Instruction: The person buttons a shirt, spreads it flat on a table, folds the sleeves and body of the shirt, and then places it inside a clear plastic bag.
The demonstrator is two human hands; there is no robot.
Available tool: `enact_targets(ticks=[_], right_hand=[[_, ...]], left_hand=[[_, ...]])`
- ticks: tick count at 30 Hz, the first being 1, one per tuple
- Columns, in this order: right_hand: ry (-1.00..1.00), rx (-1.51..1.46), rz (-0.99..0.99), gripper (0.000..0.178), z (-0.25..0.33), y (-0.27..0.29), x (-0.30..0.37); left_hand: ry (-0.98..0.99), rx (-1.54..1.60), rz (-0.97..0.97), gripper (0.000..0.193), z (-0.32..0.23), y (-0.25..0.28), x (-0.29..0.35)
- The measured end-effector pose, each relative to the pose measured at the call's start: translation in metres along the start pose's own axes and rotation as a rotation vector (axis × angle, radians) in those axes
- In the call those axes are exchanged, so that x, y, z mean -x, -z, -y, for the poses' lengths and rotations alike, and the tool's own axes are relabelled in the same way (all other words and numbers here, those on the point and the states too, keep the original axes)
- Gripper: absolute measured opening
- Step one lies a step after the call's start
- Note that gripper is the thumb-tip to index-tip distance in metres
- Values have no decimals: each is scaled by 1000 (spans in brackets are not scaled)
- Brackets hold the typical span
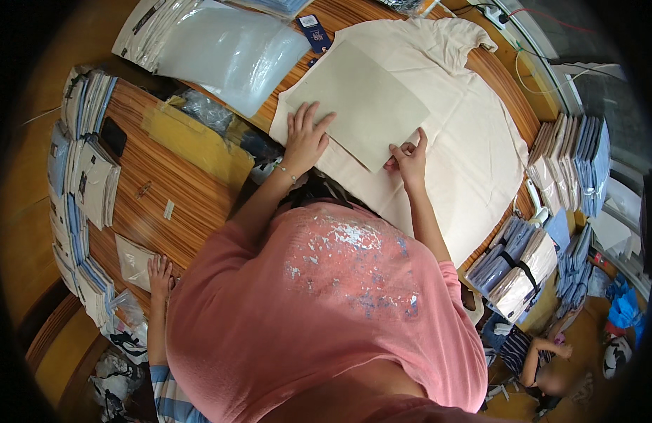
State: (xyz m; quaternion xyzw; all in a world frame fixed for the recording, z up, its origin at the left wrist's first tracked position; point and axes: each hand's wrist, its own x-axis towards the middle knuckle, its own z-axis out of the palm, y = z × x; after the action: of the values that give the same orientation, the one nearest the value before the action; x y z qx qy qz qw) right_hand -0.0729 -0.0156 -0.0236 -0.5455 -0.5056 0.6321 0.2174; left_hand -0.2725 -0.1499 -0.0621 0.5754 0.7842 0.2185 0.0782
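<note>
A cream shirt (pixel 474 155) lies spread over the wooden table, its far end bunched into folds. On it rests a flat grey cardboard sheet (pixel 361 99), set at a slant. My left hand (pixel 308 137) lies with fingers spread at the sheet's left corner, fingertips on the card and cloth. At the sheet's right edge, my right hand (pixel 410 161) pinches the card with curled fingers, the index finger stretched along the edge. Beyond the card is a dark blue hang tag (pixel 314 33).
Clear plastic bags (pixel 231 56) are piled at the far left. Bagged folded garments stand in stacks (pixel 93 183) on the left and in rows (pixel 569 162) on the right. Another person's hand (pixel 160 275) touches a bagged garment (pixel 133 261). Another person sits low at the right.
</note>
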Motion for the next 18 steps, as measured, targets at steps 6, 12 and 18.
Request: enact_targets(ticks=[6,12,18], right_hand=[[67,103,109,57,-8,14,-9],[154,249,87,48,-11,13,-14],[173,292,83,48,-13,13,-12]], left_hand=[[-29,-15,-42,46,-4,2,3],[-44,-32,-66,49,-2,0,3],[-40,-51,-53,52,0,-3,3]])
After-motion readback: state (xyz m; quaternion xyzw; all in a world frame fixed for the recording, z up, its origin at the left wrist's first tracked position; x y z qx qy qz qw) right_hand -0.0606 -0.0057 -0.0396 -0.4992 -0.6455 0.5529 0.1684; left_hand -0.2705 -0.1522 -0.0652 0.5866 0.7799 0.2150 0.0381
